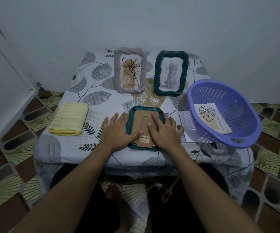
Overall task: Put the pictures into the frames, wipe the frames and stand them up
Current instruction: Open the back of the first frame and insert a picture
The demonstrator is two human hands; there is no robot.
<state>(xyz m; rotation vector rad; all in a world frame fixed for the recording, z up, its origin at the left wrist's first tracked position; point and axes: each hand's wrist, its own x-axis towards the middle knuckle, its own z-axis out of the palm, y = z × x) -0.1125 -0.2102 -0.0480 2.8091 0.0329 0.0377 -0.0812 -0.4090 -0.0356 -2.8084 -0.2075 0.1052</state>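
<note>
I find both hands flat, fingers straight, gripping nothing: left hand and right hand press on the brown cardboard back of a dark green rope-edged frame. It lies face down near me. Behind stand a grey rope-edged frame and a green filled frame. A leaf picture lies in the purple plastic basket to the right, and a folded yellow striped cloth to the left.

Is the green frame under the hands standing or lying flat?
Flat, face down: the green frame shows its cardboard back upward, left hand and right hand resting on it.
</note>
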